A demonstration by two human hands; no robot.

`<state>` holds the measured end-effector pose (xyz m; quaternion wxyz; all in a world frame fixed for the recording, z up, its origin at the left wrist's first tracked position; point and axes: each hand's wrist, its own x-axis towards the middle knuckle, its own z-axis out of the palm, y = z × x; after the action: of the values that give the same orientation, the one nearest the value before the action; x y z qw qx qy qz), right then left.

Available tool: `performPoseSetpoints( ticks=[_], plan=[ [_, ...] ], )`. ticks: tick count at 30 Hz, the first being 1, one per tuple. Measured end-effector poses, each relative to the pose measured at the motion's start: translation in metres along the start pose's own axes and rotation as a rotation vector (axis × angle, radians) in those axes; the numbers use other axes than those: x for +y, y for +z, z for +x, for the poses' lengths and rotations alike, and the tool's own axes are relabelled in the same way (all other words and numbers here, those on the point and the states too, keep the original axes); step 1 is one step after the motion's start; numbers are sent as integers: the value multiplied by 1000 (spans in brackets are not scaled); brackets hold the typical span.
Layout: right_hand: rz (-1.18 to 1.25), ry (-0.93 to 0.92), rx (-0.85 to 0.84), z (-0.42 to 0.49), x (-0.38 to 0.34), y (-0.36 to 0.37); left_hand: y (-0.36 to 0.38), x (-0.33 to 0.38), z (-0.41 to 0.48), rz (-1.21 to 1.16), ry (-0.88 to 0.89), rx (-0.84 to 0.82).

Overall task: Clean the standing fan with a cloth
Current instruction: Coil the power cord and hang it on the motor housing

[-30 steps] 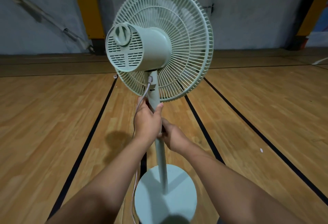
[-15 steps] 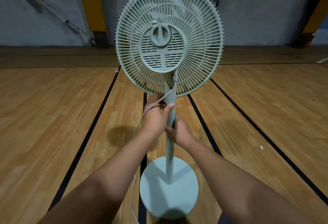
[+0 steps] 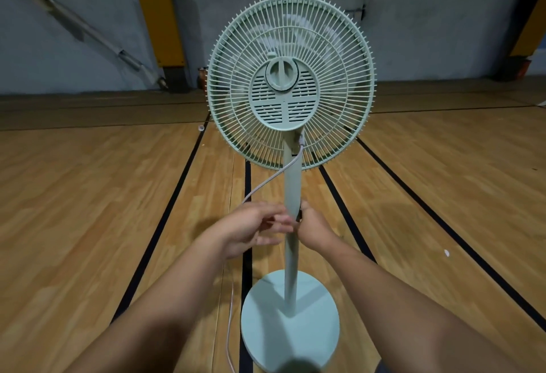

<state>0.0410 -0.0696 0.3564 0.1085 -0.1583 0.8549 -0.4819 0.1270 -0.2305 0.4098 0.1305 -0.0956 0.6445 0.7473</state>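
Observation:
A pale green standing fan stands in front of me, its grille and motor housing (image 3: 291, 83) turned with the back toward me. The pole (image 3: 292, 183) runs down to a round base (image 3: 313, 328). A thin white cord (image 3: 266, 183) leaves the neck and drops past my left hand to the floor. My right hand (image 3: 314, 226) grips the pole from its right side at mid height. My left hand (image 3: 251, 231) sits just left of the pole, fingers spread and blurred, holding nothing. No cloth is in view.
The floor is wooden court boards with black lines (image 3: 165, 219). A grey wall with a yellow padded column (image 3: 159, 12) and a slanted pipe (image 3: 88, 30) lies behind. A small round object (image 3: 201, 127) and a white speck (image 3: 446, 252) lie on the floor.
The fan head has swung from facing right to showing its back squarely to me. My left hand has let go of the pole and opened; my right hand still holds it.

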Motion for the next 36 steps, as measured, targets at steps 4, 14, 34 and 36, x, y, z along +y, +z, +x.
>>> performPoseSetpoints(
  ticks=[4,14,34,36],
  plan=[
    [-66,14,-40,-4,-1,-5,-13,4,-17,62,-117,-170],
    [-115,147,-113,-15,-11,-9,10,24,-9,161,312,432],
    [410,-455,428,-24,-138,-64,38,113,-4,105,834,379],
    [482,-442,396,-21,-145,-69,38,113,-4,138,848,357]
  ],
)
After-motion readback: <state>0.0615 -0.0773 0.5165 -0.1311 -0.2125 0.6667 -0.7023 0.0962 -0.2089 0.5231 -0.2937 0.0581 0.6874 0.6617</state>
